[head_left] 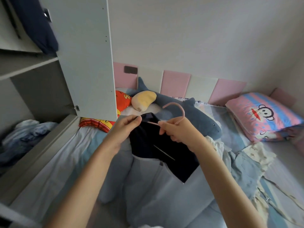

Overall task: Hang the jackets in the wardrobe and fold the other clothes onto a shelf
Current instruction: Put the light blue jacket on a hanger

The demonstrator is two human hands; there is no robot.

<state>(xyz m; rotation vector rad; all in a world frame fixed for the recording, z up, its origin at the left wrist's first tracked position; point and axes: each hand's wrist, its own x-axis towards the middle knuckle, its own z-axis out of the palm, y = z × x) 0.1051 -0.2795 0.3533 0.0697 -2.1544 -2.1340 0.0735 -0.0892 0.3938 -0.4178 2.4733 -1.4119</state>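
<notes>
Pink hanger (182,112) is gripped in the right hand (176,131), fingers curled round its neck; the left hand (125,127) pinches the collar of the navy-and-pale-blue jacket (158,150), which hangs between both hands above the bed (57,162); to do this well, I judge, keep the collar taut and seat each hanger arm fully in a shoulder before turning to the wardrobe (41,89) at left.

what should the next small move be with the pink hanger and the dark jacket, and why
Probably slide one arm of the pink hanger into the neck of the jacket. The right hand grips the hanger at the collar, the left hand pinches the collar edge, and the jacket does not look seated yet.
</notes>
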